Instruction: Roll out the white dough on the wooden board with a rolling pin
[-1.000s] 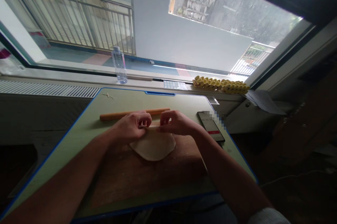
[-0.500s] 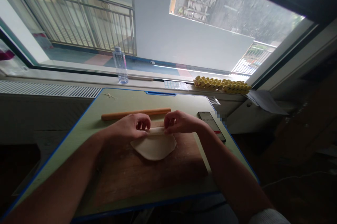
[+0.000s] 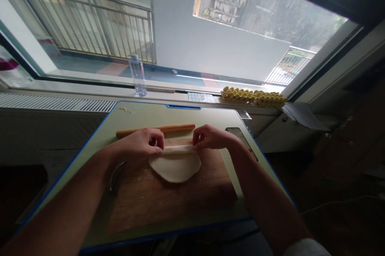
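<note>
A flat sheet of pale dough (image 3: 175, 168) lies on a wooden board (image 3: 168, 204), its far edge folded over into a narrow roll. My left hand (image 3: 147, 142) pinches the left end of that roll between thumb and fingers. At the roll's right end, my right hand (image 3: 207, 137) is closed on the dough in the same way. Just beyond both hands rests a wooden rolling pin (image 3: 177, 128), partly hidden behind my left hand. A dark curved object (image 3: 114, 179) shows at the board's left edge beside my left forearm; its kind is unclear.
A phone (image 3: 240, 135) lies right of my right hand, partly covered by the wrist. The table (image 3: 150, 113) has a blue rim, with dough scraps (image 3: 125, 110) at its far left. On the windowsill stand a plastic bottle (image 3: 138, 77) and yellow egg trays (image 3: 252, 97).
My hands have moved apart toward the two ends of the roll, showing more of it between them. My left forearm has shifted left, uncovering the dark curved object.
</note>
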`<state>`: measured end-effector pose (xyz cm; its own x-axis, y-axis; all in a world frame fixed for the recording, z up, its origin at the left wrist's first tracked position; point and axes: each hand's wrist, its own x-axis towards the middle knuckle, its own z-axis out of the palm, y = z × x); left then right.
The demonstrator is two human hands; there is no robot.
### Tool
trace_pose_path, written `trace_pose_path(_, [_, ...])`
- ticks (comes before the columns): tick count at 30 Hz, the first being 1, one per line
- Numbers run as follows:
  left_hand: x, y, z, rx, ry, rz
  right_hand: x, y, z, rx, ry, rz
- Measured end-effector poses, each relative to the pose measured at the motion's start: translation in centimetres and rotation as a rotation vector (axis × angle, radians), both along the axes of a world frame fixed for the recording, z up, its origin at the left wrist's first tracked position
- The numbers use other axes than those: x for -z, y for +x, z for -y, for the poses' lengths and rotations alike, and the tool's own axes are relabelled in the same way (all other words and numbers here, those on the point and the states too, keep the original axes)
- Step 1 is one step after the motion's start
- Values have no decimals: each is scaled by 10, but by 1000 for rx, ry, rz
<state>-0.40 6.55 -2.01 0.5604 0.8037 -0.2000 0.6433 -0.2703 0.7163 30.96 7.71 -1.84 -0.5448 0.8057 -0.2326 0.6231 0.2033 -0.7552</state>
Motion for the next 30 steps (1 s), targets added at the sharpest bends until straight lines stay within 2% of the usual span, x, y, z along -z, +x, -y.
trace_pose_path(9, [-4,9,4,-36,52,12,1,-9,3,-18,42,-50])
trace_pose_path(14, [-9,12,6,13,116,-16,-3,-17,8,-61,114,63])
trace_pose_path(23, [-6,17,10,7,65,9,-6,-26,17,-38,132,109])
trace_pose_path(30, [-5,21,12,24,116,48,-5,-25,17,-62,132,57])
